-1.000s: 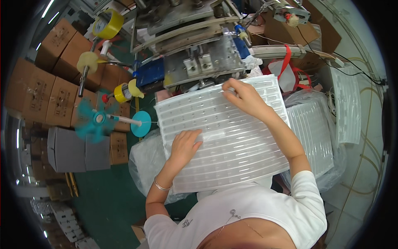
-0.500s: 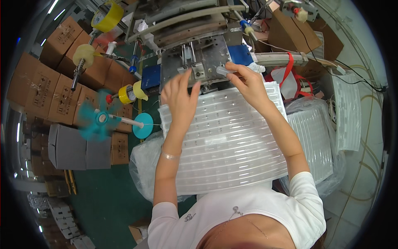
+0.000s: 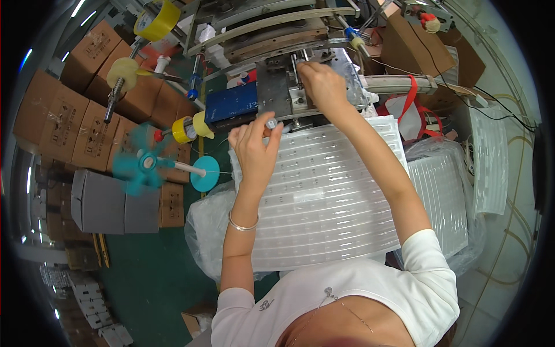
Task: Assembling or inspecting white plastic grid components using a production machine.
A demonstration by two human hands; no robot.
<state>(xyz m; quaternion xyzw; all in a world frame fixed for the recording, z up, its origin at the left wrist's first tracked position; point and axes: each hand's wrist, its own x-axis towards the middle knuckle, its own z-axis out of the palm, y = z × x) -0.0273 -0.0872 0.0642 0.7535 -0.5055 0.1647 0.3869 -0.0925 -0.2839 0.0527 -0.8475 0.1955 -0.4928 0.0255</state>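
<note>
Pinching a small silvery part (image 3: 270, 123) with my left hand (image 3: 254, 147), fingers narrowed around it just above the top edge of the clear ribbed plastic tray (image 3: 329, 196) on my lap, so it's close for loading. My right hand (image 3: 322, 84) is up on the grey metal fixture (image 3: 283, 92), fingers curled shut over something there; can't tell what. A teal fan (image 3: 139, 165) spins off to my left, yellow tape rolls (image 3: 191, 128) and cardboard boxes (image 3: 63, 115) beyond. More bagged trays (image 3: 442, 191) crowd my right side.

White short-sleeved top, thin necklace, silver bangle (image 3: 243, 222) on the left wrist.
</note>
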